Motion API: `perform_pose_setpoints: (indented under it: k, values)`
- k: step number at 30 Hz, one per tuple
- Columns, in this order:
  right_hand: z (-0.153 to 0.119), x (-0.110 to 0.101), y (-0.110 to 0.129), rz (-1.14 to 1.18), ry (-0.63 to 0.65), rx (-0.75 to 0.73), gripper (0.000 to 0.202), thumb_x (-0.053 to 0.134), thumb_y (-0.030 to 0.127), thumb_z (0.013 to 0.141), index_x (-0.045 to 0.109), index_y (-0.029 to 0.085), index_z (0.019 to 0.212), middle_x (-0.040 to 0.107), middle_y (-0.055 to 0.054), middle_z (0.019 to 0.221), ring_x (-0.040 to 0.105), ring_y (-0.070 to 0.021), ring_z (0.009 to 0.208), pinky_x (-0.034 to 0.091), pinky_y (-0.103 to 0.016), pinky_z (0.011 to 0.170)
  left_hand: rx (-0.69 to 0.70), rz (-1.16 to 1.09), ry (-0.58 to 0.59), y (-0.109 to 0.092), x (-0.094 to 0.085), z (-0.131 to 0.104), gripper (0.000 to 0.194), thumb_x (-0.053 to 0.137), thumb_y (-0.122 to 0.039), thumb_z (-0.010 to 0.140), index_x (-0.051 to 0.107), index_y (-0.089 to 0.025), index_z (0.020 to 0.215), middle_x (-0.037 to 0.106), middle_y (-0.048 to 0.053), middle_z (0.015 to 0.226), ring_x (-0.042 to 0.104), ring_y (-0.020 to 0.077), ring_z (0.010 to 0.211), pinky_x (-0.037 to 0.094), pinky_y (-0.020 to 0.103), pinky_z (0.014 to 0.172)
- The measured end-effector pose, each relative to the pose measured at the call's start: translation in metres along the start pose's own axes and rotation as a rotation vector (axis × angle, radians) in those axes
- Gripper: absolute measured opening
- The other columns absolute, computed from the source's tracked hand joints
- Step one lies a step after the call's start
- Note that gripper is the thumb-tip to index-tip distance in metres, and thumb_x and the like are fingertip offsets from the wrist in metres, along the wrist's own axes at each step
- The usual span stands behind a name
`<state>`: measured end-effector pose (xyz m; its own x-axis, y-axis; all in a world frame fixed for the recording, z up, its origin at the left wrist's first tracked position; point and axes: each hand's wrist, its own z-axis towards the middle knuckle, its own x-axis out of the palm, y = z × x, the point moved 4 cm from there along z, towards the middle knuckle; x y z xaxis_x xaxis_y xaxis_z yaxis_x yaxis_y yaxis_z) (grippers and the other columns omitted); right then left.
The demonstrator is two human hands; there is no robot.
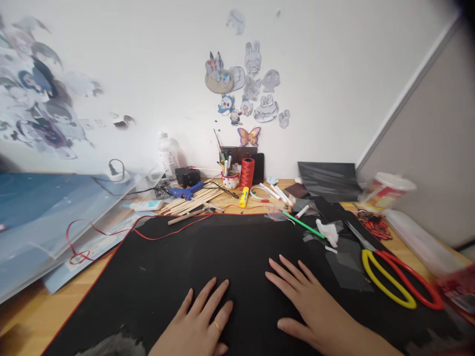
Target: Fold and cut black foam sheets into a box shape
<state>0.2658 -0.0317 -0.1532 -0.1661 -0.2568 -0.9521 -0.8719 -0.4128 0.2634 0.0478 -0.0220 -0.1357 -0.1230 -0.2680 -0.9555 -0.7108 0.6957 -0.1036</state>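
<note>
My left hand [200, 319] lies flat on the black mat [178, 257] with its fingers spread, a thin yellow ring on one finger. Opposite it, my right hand [304, 301] also rests on the mat, fingers apart and thumb out. Neither holds anything. Scissors [386, 267] with one yellow and one red handle lie to the right of my right hand, blades pointing away. A clear plastic sheet [349, 267] is between that hand and the scissors. Beyond the fingers are a crumpled white tissue [328, 232] and a green stick [304, 224].
Along the back stand a red thread spool [247, 173], a pen cup [230, 179] and a plastic bottle [168, 155]. A blue glue gun [186, 191] rests near wooden sticks [193, 200]. Red ribbon [148, 236] trails at left; a paper tub [388, 192] stands at right.
</note>
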Motion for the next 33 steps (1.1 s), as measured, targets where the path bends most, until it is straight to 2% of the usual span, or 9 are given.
perform_pose_setpoints:
  k: [5, 9, 13, 25, 30, 33]
  values:
    - [-0.006, 0.001, -0.012, 0.0, -0.028, 0.033, 0.066, 0.04, 0.054, 0.084, 0.017, 0.029, 0.141, 0.016, -0.003, 0.148, 0.014, -0.0243, 0.135, 0.019, -0.05, 0.107, 0.044, 0.039, -0.104, 0.003, 0.013, 0.0, 0.061, 0.053, -0.012, 0.08, 0.034, -0.033, 0.133, 0.031, 0.008, 0.14, 0.032, 0.034, 0.126, 0.038, 0.059, 0.091]
    - [-0.013, 0.002, -0.026, -0.005, -0.053, 0.076, 0.066, 0.037, 0.054, 0.086, 0.014, 0.027, 0.141, 0.015, -0.002, 0.149, 0.015, -0.0209, 0.135, 0.016, -0.044, 0.109, 0.053, 0.121, -0.151, 0.007, 0.027, 0.001, 0.066, 0.053, -0.008, 0.077, 0.032, -0.034, 0.133, 0.032, 0.008, 0.139, 0.034, 0.0333, 0.125, 0.041, 0.058, 0.089]
    - [-0.018, 0.002, -0.036, -0.026, -0.046, 0.133, 0.067, 0.032, 0.057, 0.086, 0.012, 0.026, 0.142, 0.012, -0.001, 0.149, 0.014, -0.0189, 0.135, 0.015, -0.042, 0.11, 0.081, 0.189, -0.17, 0.008, 0.033, 0.003, 0.065, 0.055, -0.009, 0.076, 0.034, -0.033, 0.132, 0.035, 0.009, 0.137, 0.039, 0.0343, 0.121, 0.044, 0.057, 0.084]
    - [-0.018, 0.002, -0.039, -0.068, -0.049, 0.128, 0.067, 0.029, 0.058, 0.087, 0.011, 0.025, 0.142, 0.011, 0.0, 0.149, 0.013, -0.0176, 0.135, 0.017, -0.042, 0.11, 0.154, 0.362, -0.333, 0.005, 0.027, 0.001, 0.059, 0.058, -0.016, 0.075, 0.041, -0.029, 0.131, 0.041, 0.01, 0.132, 0.049, 0.0329, 0.114, 0.052, 0.05, 0.077]
    - [-0.019, 0.006, -0.041, -0.06, -0.084, 0.108, 0.065, 0.033, 0.054, 0.087, 0.012, 0.025, 0.142, 0.013, -0.002, 0.148, 0.014, -0.02, 0.135, 0.018, -0.045, 0.109, 0.164, 0.374, -0.373, 0.002, 0.021, -0.004, 0.055, 0.055, -0.019, 0.078, 0.041, -0.027, 0.131, 0.045, 0.008, 0.132, 0.052, 0.0314, 0.113, 0.054, 0.048, 0.076]
    - [-0.027, 0.005, -0.037, -0.091, -0.087, 0.083, 0.065, 0.034, 0.052, 0.087, 0.013, 0.024, 0.142, 0.015, -0.003, 0.148, 0.018, -0.0224, 0.134, 0.023, -0.047, 0.106, 0.205, 0.393, -0.39, 0.004, 0.016, -0.009, 0.054, 0.051, -0.019, 0.079, 0.04, -0.026, 0.131, 0.047, 0.008, 0.131, 0.052, 0.0289, 0.113, 0.053, 0.043, 0.078]
